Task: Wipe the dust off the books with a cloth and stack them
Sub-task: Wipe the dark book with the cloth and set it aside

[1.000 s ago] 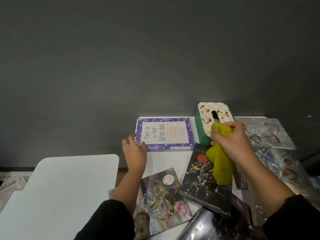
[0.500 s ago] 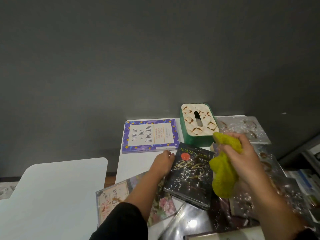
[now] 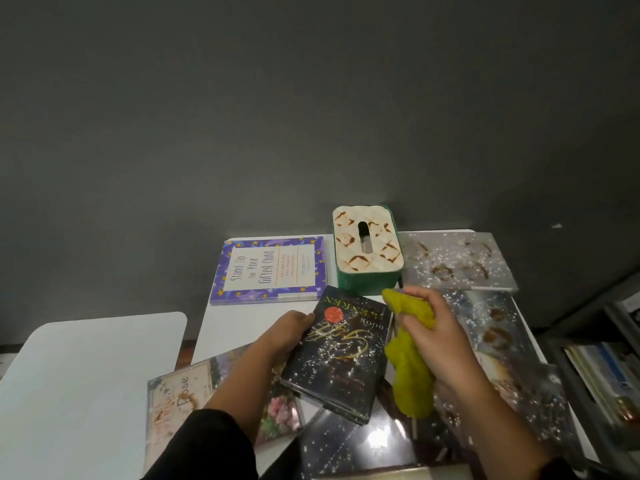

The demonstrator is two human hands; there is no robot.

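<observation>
Dark grey wall fills the whole top half, w/ a white table [image 3: 239, 323] pushed up against it and a second white tabletop [image 3: 86, 375] off at 9 o'clock. Stuff is spread all over the main table.

Left hand [image 3: 282, 336] grips the left edge of a black book [image 3: 341, 355] w/ gold script and a red round sticker, fingers curled on the edge near its far corner. That book sits about dead center, tilted, lying partly over other books, speckled w/ white dust. Right hand [image 3: 438, 336] is clenched around a yellow-green cloth [image 3: 410, 368], which hangs down in a lump just beside the black book's right edge, at its 3 o'clock. Can't tell if the cloth actually touches the cover.

Other books: a purple one w/ stars [image 3: 270, 270] lies flat at 11 o'clock from the black book, looks clean. A floral one [image 3: 180, 403] is at 7 o'clock, partly under the left forearm. A glossy dark one [image 3: 360, 441] sits at 6 o'clock, under the black book's near corner. Over at 1 to 4 o'clock there are a couple more covers [image 3: 453, 261], grey-ish, covered in white flecks and brown smears.

Green tissue box [image 3: 367, 252] w/ a cream top stands at 12 o'clock, right next to the purple book, brown smears on the lid too. A shelf w/ books [image 3: 609, 372] shows at far 3 o'clock, off the table.
</observation>
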